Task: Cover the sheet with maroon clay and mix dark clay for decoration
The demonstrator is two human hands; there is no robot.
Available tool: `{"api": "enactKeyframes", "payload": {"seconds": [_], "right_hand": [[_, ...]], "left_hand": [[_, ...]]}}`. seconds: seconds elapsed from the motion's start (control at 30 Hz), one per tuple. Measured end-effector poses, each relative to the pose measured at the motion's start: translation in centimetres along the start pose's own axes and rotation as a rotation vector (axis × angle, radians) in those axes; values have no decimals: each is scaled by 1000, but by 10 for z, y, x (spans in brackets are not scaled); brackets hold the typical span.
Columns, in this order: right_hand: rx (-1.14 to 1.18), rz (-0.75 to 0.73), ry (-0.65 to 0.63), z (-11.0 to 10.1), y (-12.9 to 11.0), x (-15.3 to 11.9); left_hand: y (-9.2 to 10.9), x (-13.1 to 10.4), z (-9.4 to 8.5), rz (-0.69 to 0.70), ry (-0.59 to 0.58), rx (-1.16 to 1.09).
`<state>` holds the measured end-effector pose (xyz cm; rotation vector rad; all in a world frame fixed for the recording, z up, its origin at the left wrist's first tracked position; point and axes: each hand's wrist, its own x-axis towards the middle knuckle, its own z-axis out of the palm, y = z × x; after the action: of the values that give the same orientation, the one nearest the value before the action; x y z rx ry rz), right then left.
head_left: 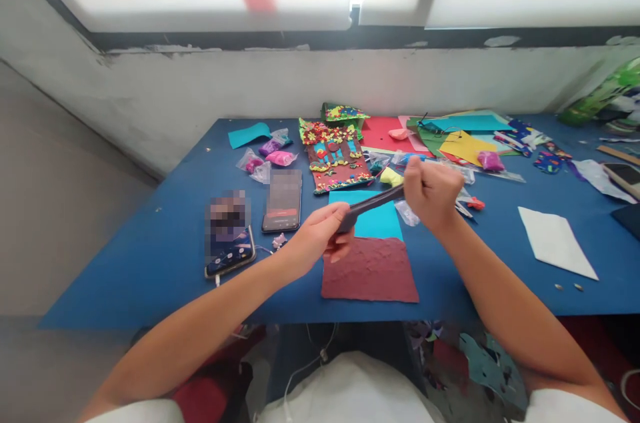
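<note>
While both hands (324,228) (433,191) grip it, a dark strip (376,200) bridges them.

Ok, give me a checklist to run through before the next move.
1. Left hand on the strip: ok, holding one end.
2. Right hand on the strip: ok, closed in a fist around the other end.
3. Strip unbroken between the hands: ok.
4. Strip's ends undamaged: cannot tell, hidden in the hands.
5. Blue sheet fully covered: not ok, bare blue shows beyond the maroon layer.
</note>
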<state>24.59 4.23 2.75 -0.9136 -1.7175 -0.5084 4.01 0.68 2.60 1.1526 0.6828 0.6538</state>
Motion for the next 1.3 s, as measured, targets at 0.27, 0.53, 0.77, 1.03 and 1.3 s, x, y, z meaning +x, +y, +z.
{"api": "enactKeyframes", "payload": {"seconds": [0.27, 0.53, 0.77, 1.03, 1.3], "right_hand": [[666, 119, -316, 3, -65, -10], [784, 276, -427, 6, -79, -16], [520, 140, -436, -1, -59, -6], [352, -98, -247, 5, -73, -21], [187, 177, -143, -5, -39, 0]], "left_hand": [[-14, 3, 7, -43, -103, -30], [-11, -7, 5, -8, -134, 394], [-5, -5, 6, 6, -52, 121], [-9, -8, 4, -24, -47, 165], [-5, -8, 10, -75, 11, 66]]}}
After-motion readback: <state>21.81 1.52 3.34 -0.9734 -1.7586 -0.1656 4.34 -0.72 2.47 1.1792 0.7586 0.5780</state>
